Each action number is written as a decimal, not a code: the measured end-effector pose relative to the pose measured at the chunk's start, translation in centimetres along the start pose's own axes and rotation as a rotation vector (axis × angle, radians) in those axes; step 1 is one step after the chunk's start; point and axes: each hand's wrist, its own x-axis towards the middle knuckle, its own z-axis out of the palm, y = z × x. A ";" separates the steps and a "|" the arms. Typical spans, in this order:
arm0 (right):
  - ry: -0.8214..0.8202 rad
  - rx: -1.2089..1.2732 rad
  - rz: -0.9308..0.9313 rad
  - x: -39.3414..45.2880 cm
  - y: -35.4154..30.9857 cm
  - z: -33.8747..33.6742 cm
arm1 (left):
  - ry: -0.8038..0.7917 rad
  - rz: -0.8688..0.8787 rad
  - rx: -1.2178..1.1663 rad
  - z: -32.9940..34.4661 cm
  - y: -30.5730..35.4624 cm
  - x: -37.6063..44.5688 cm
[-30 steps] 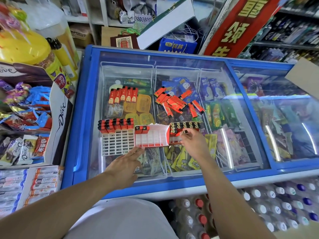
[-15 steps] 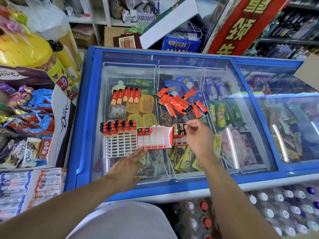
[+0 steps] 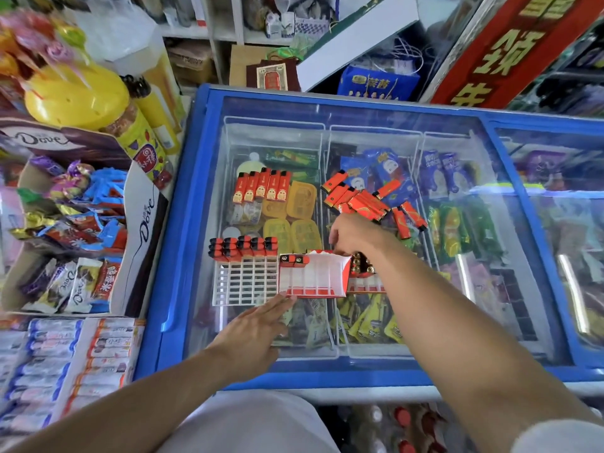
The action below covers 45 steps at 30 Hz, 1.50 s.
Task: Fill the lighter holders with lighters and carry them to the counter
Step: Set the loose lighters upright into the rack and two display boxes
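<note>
Shop freezer lid (image 3: 359, 348) carries three holders; the middle holder (image 3: 310, 276), light thin plastic, looks tippy. Left hand (image 3: 251, 338) lies flat, fingertips touching its front edge. Right hand (image 3: 351, 235), fingers curled, reaches beyond it toward loose lighters (image 3: 362, 199); grip unclear. Lift holders by their bases.

We read "Dove" on the brown display box (image 3: 42, 138), on its white side flap (image 3: 146, 217), and on the chocolate wrappers (image 3: 78, 289) inside it.
</note>
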 end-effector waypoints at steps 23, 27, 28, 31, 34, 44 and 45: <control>0.099 0.093 -0.117 -0.6 -1.3 -1.0 | 0.131 0.033 0.182 1.8 -3.0 -1.6; 0.260 0.400 -0.105 -2.7 -1.1 -1.2 | 0.135 0.042 0.133 1.7 -2.6 -1.7; 0.306 0.451 -0.101 -3.5 -1.0 -1.0 | 0.136 0.039 0.127 1.6 -2.4 -1.6; 0.416 0.527 -0.115 -6.2 -1.1 -0.6 | 0.146 0.055 0.138 1.3 -2.0 -1.3; 0.493 0.602 -0.106 -8.3 -1.2 0.0 | 0.142 0.073 0.138 0.8 -1.5 -0.8; 0.583 0.636 -0.168 -10.9 -1.1 1.2 | 0.138 0.066 0.152 0.3 -0.5 0.1; 0.574 0.615 -0.194 -11.2 -1.2 1.2 | 0.133 0.060 0.158 0.3 -0.5 0.0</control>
